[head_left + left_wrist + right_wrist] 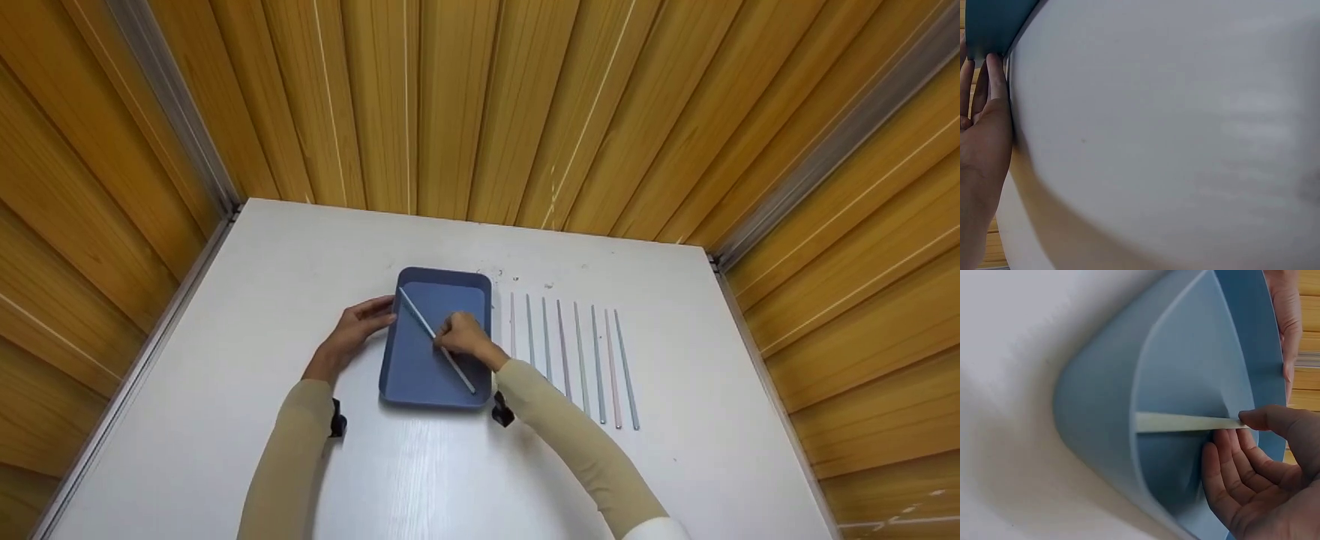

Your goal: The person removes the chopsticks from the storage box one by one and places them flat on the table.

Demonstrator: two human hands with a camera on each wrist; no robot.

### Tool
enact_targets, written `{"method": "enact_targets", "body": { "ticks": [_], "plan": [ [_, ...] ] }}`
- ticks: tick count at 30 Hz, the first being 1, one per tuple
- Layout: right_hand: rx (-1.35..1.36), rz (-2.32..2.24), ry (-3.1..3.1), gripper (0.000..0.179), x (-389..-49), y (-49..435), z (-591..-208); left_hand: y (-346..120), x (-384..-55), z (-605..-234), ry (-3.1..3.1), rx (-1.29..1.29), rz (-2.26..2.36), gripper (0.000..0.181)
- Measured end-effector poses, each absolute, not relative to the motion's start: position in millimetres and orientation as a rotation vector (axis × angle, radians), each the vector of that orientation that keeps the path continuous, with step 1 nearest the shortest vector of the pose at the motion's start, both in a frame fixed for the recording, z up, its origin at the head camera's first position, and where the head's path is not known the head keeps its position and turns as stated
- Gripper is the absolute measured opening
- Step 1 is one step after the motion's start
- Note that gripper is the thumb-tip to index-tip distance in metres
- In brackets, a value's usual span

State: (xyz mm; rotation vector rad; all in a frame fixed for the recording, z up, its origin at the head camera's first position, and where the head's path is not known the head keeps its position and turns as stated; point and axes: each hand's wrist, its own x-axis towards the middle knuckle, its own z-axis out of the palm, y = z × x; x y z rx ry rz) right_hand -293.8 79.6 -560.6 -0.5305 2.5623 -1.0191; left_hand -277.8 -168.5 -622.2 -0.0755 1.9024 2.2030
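A blue rectangular tray (435, 375) lies on the white table, its long sides running away from me. Inside its walls, a thin pale straw (459, 370) slants from the far left to the near right. My right hand (463, 334) reaches over the tray and pinches this straw near its middle, thumb against fingers; the right wrist view shows the pinch on the straw (1185, 422) closely. Against the tray's left wall, my left hand (352, 330) rests with fairly straight fingers (996, 79) touching the outside.
To the right of the tray, several thin pastel straws (581, 360) lie side by side on the table (720, 465), partly under the right forearm. Small dark specks (516, 278) dot the table beyond them. Wood-patterned walls (450, 105) stand at the back and both sides.
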Motion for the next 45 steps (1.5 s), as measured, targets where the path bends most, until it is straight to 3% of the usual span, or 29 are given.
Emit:
{"method": "enact_targets", "body": {
  "ticks": [19, 45],
  "plan": [
    [-0.781, -1.076, 2.523, 0.020, -283, 108, -534, -163, -283, -623, 1.948, -0.004, 2.186, 0.058],
    [-0.668, -1.288, 2.408, 0.023, -274, 163, -521, -170, -277, -622, 1.904, -0.040, 2.191, 0.059]
  ]
}}
